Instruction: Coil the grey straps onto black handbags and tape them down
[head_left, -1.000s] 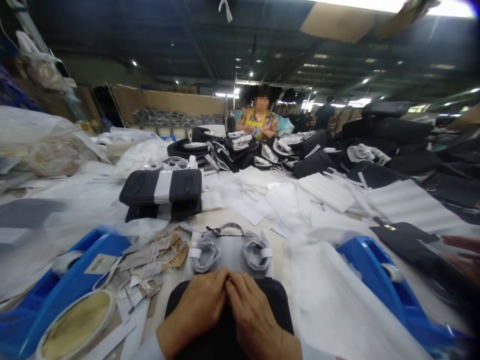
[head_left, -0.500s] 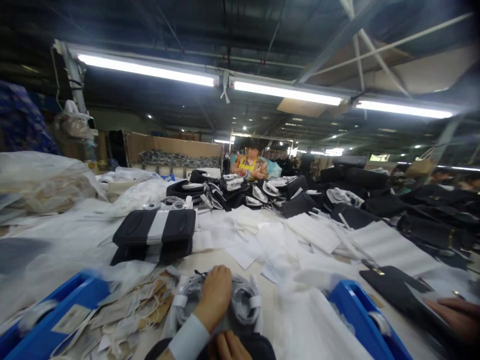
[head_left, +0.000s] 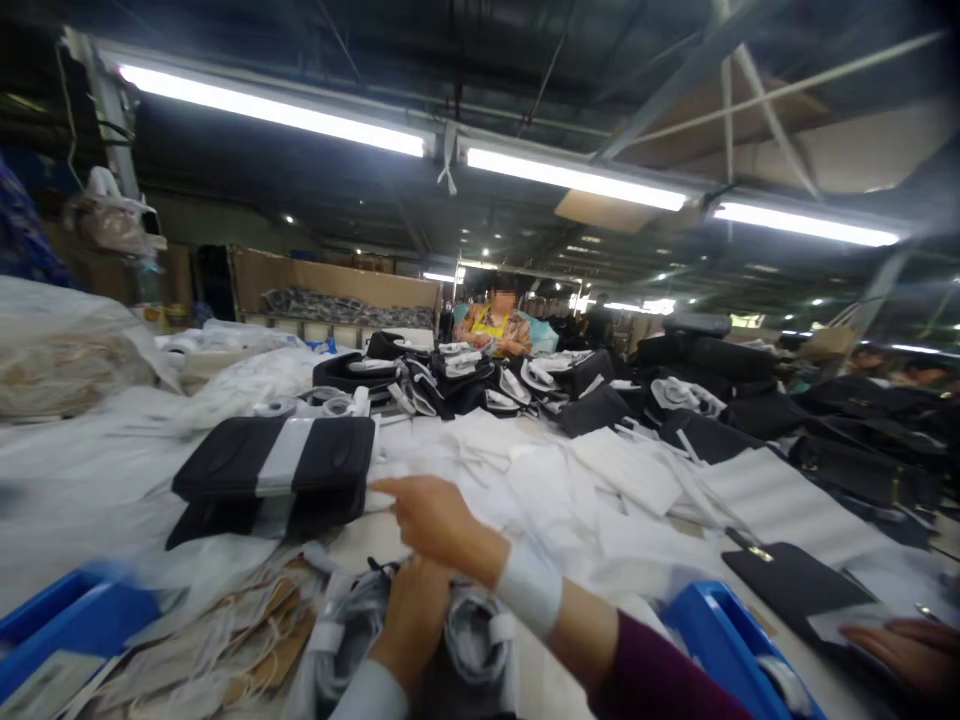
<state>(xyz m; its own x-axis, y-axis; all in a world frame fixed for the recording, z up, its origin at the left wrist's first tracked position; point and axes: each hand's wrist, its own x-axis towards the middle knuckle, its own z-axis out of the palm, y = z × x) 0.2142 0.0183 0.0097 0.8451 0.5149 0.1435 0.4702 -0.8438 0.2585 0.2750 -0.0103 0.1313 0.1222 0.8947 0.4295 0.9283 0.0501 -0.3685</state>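
In front of me at the bottom is a dark bag (head_left: 457,690), its pale grey wrapped straps (head_left: 476,640) coiled on both sides. My left hand (head_left: 416,605) is closed on the middle of this bag, between the coils; its fingertips are hidden. Just above it, partly overlapping, my right hand (head_left: 431,515) reaches across to the left with its index finger stretched out and the other fingers loosely bent. That fingertip is close to the right edge of a stack of black bags (head_left: 337,455) with a pale band around it. Nothing shows in my right hand.
Blue tape dispensers (head_left: 739,650) stand at both sides. Paper tags with strings (head_left: 262,630) lie at lower left. White sheets (head_left: 637,470) cover the table's middle, with black bags (head_left: 457,375) heaped behind. Another person's hand (head_left: 900,650) is at right, beside a black bag (head_left: 787,590).
My right hand has risen from the bag's near edge and stretched up and left past my left hand. My left hand has shifted slightly down and left. The view has turned a little.
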